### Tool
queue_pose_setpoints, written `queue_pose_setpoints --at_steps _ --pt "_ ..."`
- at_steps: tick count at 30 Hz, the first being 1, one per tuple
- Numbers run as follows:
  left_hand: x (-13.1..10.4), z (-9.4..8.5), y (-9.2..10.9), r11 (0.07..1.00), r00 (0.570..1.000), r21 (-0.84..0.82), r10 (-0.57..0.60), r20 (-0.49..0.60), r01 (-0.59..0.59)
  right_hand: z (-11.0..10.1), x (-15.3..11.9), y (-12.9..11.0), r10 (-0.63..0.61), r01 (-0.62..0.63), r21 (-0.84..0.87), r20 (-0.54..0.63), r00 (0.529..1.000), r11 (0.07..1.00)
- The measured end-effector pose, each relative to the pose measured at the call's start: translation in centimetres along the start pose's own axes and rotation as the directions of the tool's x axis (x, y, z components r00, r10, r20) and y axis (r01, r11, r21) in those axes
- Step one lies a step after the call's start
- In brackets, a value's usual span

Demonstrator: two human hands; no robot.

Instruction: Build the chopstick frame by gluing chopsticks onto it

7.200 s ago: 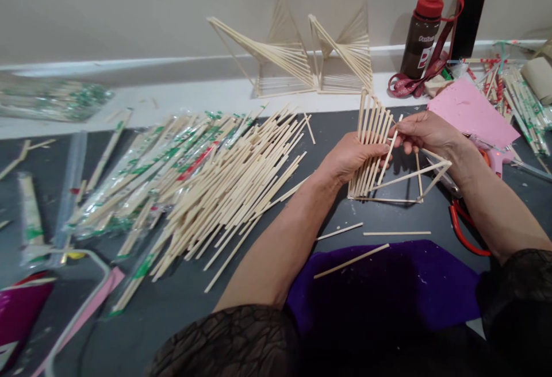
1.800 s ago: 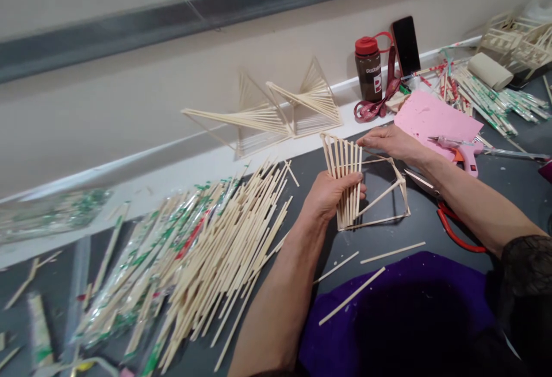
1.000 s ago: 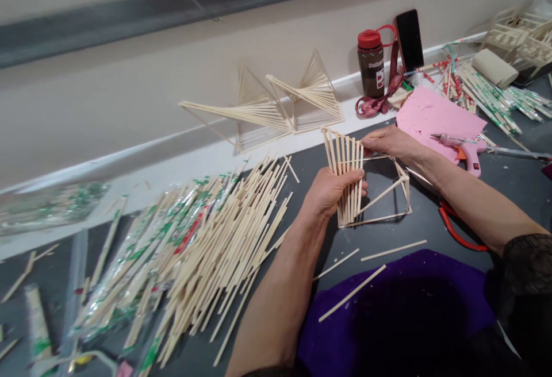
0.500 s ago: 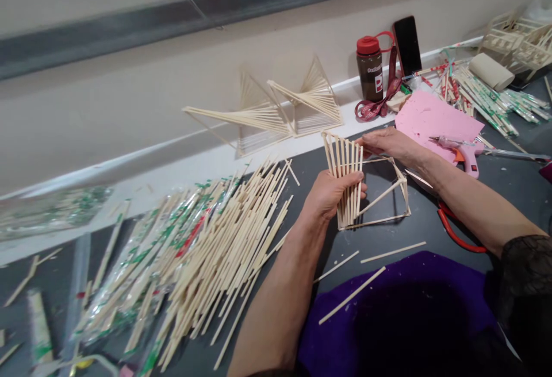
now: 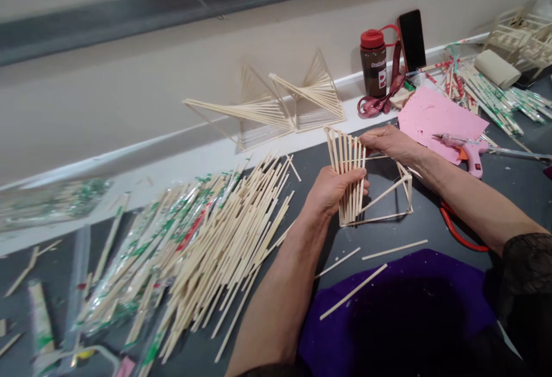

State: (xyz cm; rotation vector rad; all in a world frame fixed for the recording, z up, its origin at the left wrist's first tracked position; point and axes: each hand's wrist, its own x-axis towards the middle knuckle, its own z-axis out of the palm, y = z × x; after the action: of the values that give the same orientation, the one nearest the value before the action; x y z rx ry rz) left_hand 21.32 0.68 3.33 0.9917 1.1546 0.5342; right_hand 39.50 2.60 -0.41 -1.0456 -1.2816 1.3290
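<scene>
A small open frame of glued wooden chopsticks [image 5: 350,207] stands on the dark table in front of me, with a fan of slanting sticks on its left side. My left hand [image 5: 331,190] is closed around that fan, thumb across the front and fingers behind. At the fan's upper right corner, my right hand [image 5: 390,142] pinches the stick ends; its fingertips are partly hidden. Loose chopsticks [image 5: 394,250] lie just below the frame, and another chopstick [image 5: 353,292] rests across the purple cloth [image 5: 431,268] on my lap.
To the left spreads a big pile of loose chopsticks [image 5: 233,239] beside wrapped ones [image 5: 142,250]. A finished twisted stick model [image 5: 259,112] leans by the wall. Rightward are a pink glue gun [image 5: 472,156], pink sheet [image 5: 431,115], red-handled tool [image 5: 457,233], bottle [image 5: 373,69] and phone [image 5: 411,41].
My right fingertips have shifted slightly left onto the fan's upper right corner. The left hand keeps its grip. The whole view has tilted a little.
</scene>
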Motion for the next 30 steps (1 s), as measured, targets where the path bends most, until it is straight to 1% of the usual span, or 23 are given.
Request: queue_pose_setpoints --at_steps 9,14,16,17,18,19,22,23,24,25,26,27,28,29,30 --pt "0.2 -0.1 -0.1 1.0 1.0 0.018 -0.001 -0.002 0.001 0.4 -0.4 -0.7 -0.014 0.013 -0.029 -0.008 1.0 0.999" --pt "0.2 0.0 -0.2 1.0 1.0 0.027 0.009 0.015 -0.009 0.4 -0.8 -1.5 0.021 -0.021 -0.002 0.02 1.0 1.0" --pt "0.2 0.0 -0.2 0.999 0.999 0.022 0.025 0.031 -0.025 0.0 -1.2 -2.4 0.023 -0.025 -0.043 -0.039 0.999 0.999" --pt "0.1 0.0 -0.2 0.999 0.998 0.016 0.035 0.044 -0.036 -0.2 -1.5 -3.0 0.007 -0.016 -0.088 -0.097 0.995 0.996" --pt "0.1 0.0 -0.3 0.999 0.997 0.009 0.046 0.059 -0.047 -0.4 -1.8 -3.7 -0.034 0.011 -0.139 -0.166 0.986 0.99" --pt "0.1 0.0 -0.3 0.998 0.996 -0.001 0.058 0.073 -0.058 -0.6 -2.1 -4.6 -0.085 0.043 -0.197 -0.21 0.974 0.979" --pt "0.2 0.0 -0.5 0.996 0.991 -0.032 0.086 0.106 -0.083 -0.6 -3.7 -7.7 -0.251 0.139 -0.342 -0.308 0.918 0.929" --pt "0.3 0.0 -0.5 0.995 0.989 -0.043 0.094 0.11 -0.09 -0.3 -4.5 -8.8 -0.314 0.17 -0.398 -0.331 0.89 0.901" --pt "0.3 0.0 -0.6 0.994 0.989 -0.054 0.102 0.11 -0.096 0.3 -5.5 -9.9 -0.393 0.209 -0.467 -0.343 0.853 0.859" --pt "0.4 0.0 -0.6 0.993 0.988 -0.065 0.105 0.111 -0.099 1.0 -6.7 -10.9 -0.459 0.222 -0.545 -0.348 0.818 0.809" --pt "0.4 0.1 -0.6 0.992 0.988 -0.073 0.106 0.108 -0.099 1.8 -8.0 -11.9 -0.554 0.252 -0.625 -0.35 0.756 0.739" --pt "0.5 0.1 -0.5 0.992 0.989 -0.08 0.106 0.107 -0.097 2.8 -9.4 -12.6 -0.651 0.283 -0.696 -0.342 0.678 0.66" --pt "0.4 0.2 -0.4 0.992 0.989 -0.085 0.102 0.108 -0.093 4.0 -10.9 -13.0 -0.745 0.31 -0.759 -0.325 0.582 0.573" --pt "0.4 0.2 -0.3 0.992 0.989 -0.087 0.099 0.112 -0.089 5.2 -12.4 -13.2 -0.742 0.3 -0.821 -0.205 0.639 0.485" --pt "0.3 0.2 -0.2 0.993 0.989 -0.087 0.094 0.118 -0.084 6.4 -13.7 -13.0 -0.685 0.293 -0.86 -0.086 0.724 0.418"
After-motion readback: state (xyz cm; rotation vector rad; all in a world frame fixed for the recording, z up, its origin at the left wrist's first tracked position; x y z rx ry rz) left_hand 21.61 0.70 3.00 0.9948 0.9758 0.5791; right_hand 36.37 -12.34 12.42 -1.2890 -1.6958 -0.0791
